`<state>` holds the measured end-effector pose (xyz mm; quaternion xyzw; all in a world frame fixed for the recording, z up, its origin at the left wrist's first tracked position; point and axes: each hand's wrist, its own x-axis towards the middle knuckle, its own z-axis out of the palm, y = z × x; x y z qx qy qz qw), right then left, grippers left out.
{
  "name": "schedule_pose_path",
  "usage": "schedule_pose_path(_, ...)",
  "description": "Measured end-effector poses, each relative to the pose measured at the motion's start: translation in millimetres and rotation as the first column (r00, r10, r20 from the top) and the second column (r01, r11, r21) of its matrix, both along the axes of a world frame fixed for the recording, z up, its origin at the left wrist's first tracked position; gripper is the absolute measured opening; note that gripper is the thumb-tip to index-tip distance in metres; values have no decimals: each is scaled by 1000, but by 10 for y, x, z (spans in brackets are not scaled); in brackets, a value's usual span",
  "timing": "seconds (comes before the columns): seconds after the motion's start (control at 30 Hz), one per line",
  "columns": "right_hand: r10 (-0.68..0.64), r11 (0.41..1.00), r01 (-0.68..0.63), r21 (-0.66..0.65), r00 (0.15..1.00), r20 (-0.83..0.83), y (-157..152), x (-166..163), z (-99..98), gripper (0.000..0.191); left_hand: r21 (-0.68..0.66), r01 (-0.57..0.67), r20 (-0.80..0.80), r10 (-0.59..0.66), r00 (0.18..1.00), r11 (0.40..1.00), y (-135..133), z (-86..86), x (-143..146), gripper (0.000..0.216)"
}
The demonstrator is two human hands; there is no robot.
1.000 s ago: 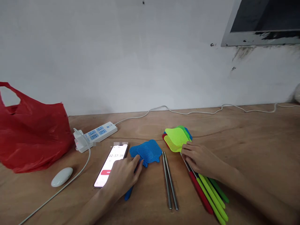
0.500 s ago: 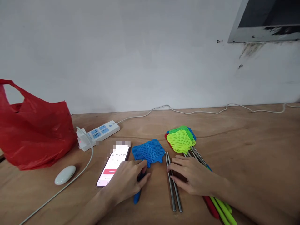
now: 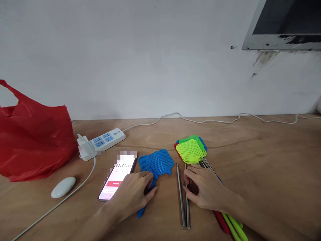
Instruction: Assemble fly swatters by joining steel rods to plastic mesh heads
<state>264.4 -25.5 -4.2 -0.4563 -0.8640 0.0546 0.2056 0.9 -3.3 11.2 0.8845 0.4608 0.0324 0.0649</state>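
Note:
My left hand (image 3: 134, 194) lies curled over the neck of the blue fly swatters (image 3: 157, 162), whose mesh heads point away from me and whose handle end (image 3: 140, 212) sticks out under my wrist. Two thin metal rods (image 3: 180, 197) lie side by side on the wooden table (image 3: 263, 167), slightly apart at their far ends. My right hand (image 3: 204, 190) has its fingertips pinched on the right-hand rod (image 3: 187, 211). Just behind that hand sits a stack of fly swatters with yellow-green mesh heads (image 3: 189, 150) on top; their green and red handles (image 3: 233, 227) run under my right forearm.
A phone (image 3: 117, 177) with a running timer lies left of my left hand. Further left are a white mouse (image 3: 62, 186), a white power strip (image 3: 102, 142) and a red plastic bag (image 3: 32, 144). A white cable (image 3: 213, 120) runs along the wall.
My right hand left the stacked swatters and moved left onto the metal rods, where its fingers have spread the right-hand rod away from the other. My left hand stayed on the blue swatters.

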Motion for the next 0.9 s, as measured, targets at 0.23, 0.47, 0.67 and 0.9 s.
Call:
schedule_pose_path(0.23,-147,986,143,89,989,35,-26,-31,-46,16,-17,2,-125,-5,992,1000,-17,-33,-12,39)
schedule_pose_path(0.47,-266,961,260,90,962,62,-43,-76,-66,23,0,110,-89,-110,990,994,-49,-85,31,34)
schedule_pose_path(0.67,-265,964,264,35,963,55,-38,-57,-88,18,-8,127,-69,-127,989,992,-63,-116,17,35)
schedule_pose_path(0.9,-220,975,220,29,975,9,-54,-27,-96,17,-33,125,-36,-127,991,992,-120,7,40,23)
